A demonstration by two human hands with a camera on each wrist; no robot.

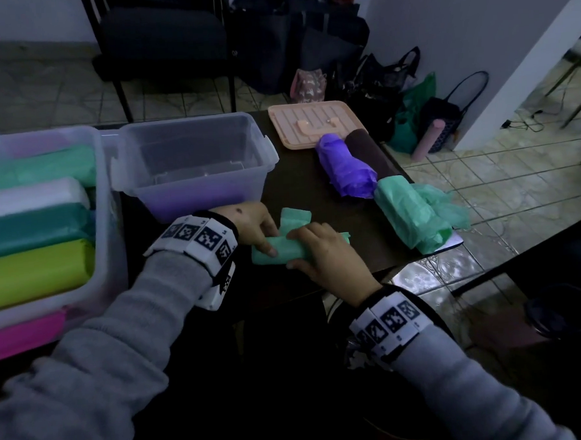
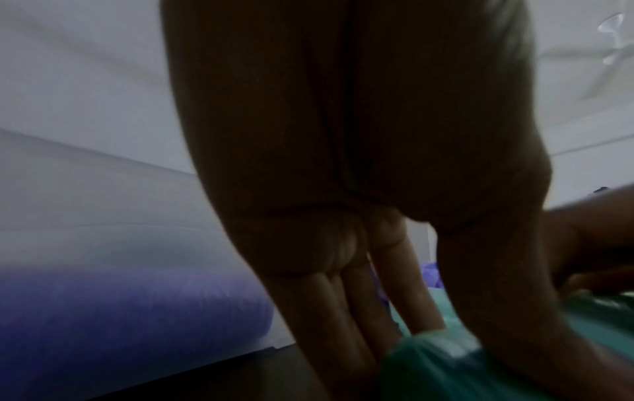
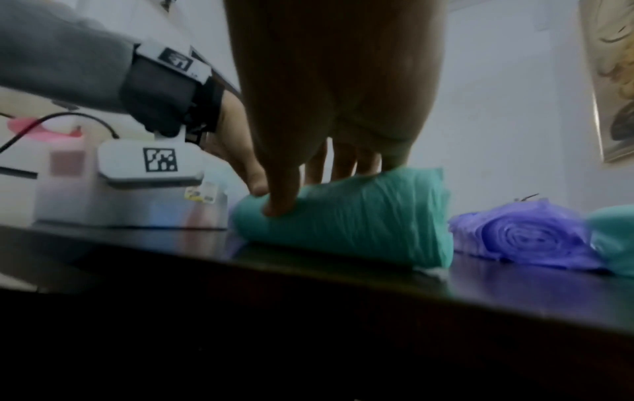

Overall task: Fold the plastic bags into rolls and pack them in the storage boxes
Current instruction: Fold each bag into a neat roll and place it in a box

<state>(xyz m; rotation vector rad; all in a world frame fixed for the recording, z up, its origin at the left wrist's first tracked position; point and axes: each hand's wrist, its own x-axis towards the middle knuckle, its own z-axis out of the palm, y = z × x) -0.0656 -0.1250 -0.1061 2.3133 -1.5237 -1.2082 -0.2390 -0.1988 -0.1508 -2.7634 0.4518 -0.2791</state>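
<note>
The green bag (image 3: 343, 225) is thin, crinkled plastic; the box (image 1: 192, 164) is clear, smooth plastic; the dark table (image 3: 514, 287) looks glossy, possibly wood.

Both hands sit on a green bag roll (image 1: 277, 250) near the front edge of the dark bench (image 1: 314, 191). Just beyond the left hand (image 1: 249, 227) a clear storage box (image 1: 192, 164) blocks the way forward; its open top is reachable from above. Left of that hand stands a larger clear box (image 1: 103, 209) packed with rolls, walling off that side. To the right of the right hand (image 1: 328, 255) lies a strip of bare bench, then a green roll (image 1: 413, 213), a purple roll (image 1: 343, 166) and a brown roll (image 1: 368, 152) lined along the bench's right edge. A pink lid (image 1: 314, 122) lies flat at the far corner, beyond the bare middle.
</note>
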